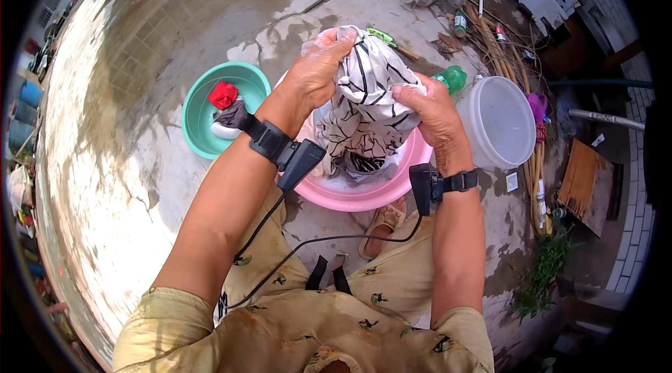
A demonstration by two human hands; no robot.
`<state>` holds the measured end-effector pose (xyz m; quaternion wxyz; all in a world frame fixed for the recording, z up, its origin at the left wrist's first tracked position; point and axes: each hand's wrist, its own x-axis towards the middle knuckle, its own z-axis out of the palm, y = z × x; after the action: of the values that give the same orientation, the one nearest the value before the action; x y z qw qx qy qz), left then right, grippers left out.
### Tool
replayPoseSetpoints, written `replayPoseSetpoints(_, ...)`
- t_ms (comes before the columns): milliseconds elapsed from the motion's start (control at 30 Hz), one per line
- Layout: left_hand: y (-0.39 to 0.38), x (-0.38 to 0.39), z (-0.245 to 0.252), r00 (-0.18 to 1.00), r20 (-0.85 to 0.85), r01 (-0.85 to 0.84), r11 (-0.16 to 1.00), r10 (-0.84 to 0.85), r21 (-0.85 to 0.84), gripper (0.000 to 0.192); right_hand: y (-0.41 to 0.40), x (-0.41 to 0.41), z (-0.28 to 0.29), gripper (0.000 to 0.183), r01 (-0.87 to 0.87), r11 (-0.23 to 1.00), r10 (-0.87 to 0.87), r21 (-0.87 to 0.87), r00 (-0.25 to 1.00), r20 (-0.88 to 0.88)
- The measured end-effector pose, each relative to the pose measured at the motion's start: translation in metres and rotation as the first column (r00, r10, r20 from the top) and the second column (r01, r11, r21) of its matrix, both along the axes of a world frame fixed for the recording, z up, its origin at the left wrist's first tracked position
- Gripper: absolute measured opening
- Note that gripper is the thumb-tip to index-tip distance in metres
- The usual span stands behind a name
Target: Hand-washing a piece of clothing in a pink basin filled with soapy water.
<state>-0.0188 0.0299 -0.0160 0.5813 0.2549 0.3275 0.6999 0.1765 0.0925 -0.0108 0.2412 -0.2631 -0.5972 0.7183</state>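
A wet white cloth with black stripes (374, 76) is bunched up between my two hands. My left hand (320, 65), with suds on its knuckles, grips its upper left part. On the lower right side, my right hand (433, 105) clasps the same cloth between thumb and fingers. Below them stands a pink plastic basin (336, 200) with sudsy water and more wet fabric inside. The cloth hangs down into this basin, and a black-and-white patterned piece (367, 164) shows underneath. What lies behind the bunched cloth is hidden.
Left of the pink basin, a green basin (191, 123) holds a red cloth (223, 95) and a dark grey cloth (231, 114). At right stand a white plastic bucket (506, 121) and a green bottle (452, 80). A brush (391, 43) lies beyond; sticks (493, 47) line the right.
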Motion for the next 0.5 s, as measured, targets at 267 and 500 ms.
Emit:
replayPoseSetpoints(267, -0.002, 0.009, 0.01, 0.991, -0.094, 0.076, 0.972, -0.099, -0.221, 0.038, 0.005, 0.0, 0.006, 0.036, -0.036, 0.94, -0.131, -0.34, 0.881, -0.455)
replayPoseSetpoints(500, -0.022, 0.022, 0.021, 0.76, -0.648, 0.123, 0.99, -0.052, 0.066, 0.052, 0.009, -0.004, 0.001, 0.032, -0.004, 0.913, -0.196, -0.407, 0.872, -0.449)
